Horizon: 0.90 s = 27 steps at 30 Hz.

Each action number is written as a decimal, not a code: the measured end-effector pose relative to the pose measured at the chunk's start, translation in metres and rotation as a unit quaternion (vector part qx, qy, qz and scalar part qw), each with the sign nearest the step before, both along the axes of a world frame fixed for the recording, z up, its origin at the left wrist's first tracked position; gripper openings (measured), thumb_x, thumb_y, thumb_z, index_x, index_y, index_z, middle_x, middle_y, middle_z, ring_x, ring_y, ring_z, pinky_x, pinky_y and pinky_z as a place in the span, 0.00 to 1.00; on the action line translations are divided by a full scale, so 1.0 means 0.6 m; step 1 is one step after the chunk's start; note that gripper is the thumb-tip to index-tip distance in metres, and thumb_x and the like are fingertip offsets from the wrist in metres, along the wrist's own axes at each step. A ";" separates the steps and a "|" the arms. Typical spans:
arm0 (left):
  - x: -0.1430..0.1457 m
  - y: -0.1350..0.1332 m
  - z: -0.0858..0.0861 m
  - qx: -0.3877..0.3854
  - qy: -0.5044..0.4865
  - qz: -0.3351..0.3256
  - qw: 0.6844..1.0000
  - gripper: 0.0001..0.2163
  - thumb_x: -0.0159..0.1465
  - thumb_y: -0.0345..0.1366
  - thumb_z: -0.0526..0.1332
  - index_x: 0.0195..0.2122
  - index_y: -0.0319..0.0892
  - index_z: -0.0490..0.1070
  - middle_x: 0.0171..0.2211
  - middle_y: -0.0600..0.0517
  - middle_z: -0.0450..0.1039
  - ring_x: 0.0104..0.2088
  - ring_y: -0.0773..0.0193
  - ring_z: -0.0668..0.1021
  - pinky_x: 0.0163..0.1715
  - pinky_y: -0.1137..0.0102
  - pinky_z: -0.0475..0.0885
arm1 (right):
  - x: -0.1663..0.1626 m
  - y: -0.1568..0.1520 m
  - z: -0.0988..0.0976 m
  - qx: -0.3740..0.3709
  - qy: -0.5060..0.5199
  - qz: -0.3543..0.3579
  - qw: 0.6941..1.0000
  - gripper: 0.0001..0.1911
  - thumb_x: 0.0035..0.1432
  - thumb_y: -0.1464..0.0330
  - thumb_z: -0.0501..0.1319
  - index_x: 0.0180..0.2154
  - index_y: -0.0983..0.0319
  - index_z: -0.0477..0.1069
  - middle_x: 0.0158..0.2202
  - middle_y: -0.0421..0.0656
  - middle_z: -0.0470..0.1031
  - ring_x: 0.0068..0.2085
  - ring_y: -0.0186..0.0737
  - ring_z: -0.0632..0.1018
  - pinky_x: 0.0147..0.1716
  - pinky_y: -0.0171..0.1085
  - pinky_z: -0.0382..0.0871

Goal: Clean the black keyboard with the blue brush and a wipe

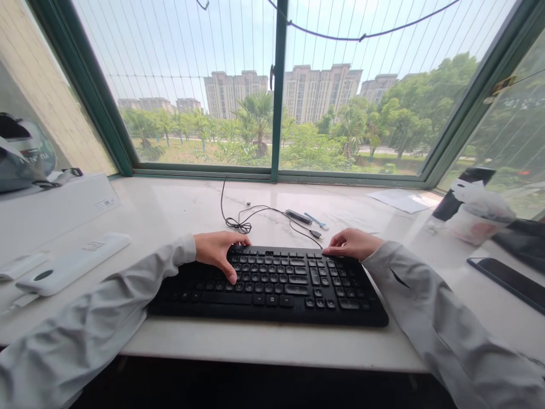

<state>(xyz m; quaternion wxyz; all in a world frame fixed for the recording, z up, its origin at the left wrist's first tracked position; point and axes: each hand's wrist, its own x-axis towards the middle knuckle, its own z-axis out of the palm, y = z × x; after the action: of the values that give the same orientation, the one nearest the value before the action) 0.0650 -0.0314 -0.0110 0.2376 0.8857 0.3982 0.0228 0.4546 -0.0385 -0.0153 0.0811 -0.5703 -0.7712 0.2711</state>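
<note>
A black keyboard lies on the white sill-like tabletop in front of me, its long side facing me. My left hand grips its back edge left of the middle, thumb on the keys and fingers reaching over the rear. Closer to the right end, my right hand has its fingers closed on the back edge, beside where the cable comes out. Behind the keyboard the black cable lies loosely coiled, with its USB plug between the hands. The left fingertips are partly hidden behind the keyboard.
A dark slim tool and a small blue-handled brush lie behind the cable. On the left are a white device, a white box and a helmet. A phone and a plastic-wrapped cup are at right.
</note>
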 end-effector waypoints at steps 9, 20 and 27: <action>-0.009 0.015 0.007 -0.001 0.016 -0.005 1.000 0.34 0.39 0.55 0.73 0.46 0.44 0.72 0.44 0.52 0.71 0.43 0.57 0.72 0.42 0.70 0.65 | -0.011 0.015 -0.020 0.009 0.042 -0.043 0.998 0.30 0.38 0.41 0.67 0.27 0.62 0.80 0.24 0.40 0.75 0.30 0.36 0.71 0.29 0.34 0.59; -0.025 0.022 0.015 -0.038 0.056 0.004 0.998 0.36 0.37 0.53 0.74 0.47 0.45 0.72 0.43 0.52 0.74 0.42 0.58 0.73 0.42 0.70 0.66 | -0.035 0.008 -0.024 0.021 0.044 -0.040 0.998 0.24 0.41 0.46 0.69 0.29 0.61 0.82 0.24 0.40 0.77 0.29 0.37 0.74 0.26 0.33 0.61; -0.024 0.018 0.010 0.010 -0.008 -0.001 1.000 0.28 0.46 0.56 0.69 0.44 0.46 0.75 0.38 0.52 0.75 0.36 0.62 0.73 0.37 0.72 0.65 | 0.002 0.024 -0.013 0.182 -0.014 -0.101 0.978 0.24 0.57 0.48 0.58 0.34 0.60 0.80 0.29 0.42 0.80 0.33 0.39 0.77 0.35 0.35 0.66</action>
<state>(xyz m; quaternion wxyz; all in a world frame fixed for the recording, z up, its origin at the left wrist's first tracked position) 0.0504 -0.0208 -0.0049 0.2322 0.8882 0.3951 0.0338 0.4558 -0.0238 -0.0231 0.2000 -0.6245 -0.7471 0.1089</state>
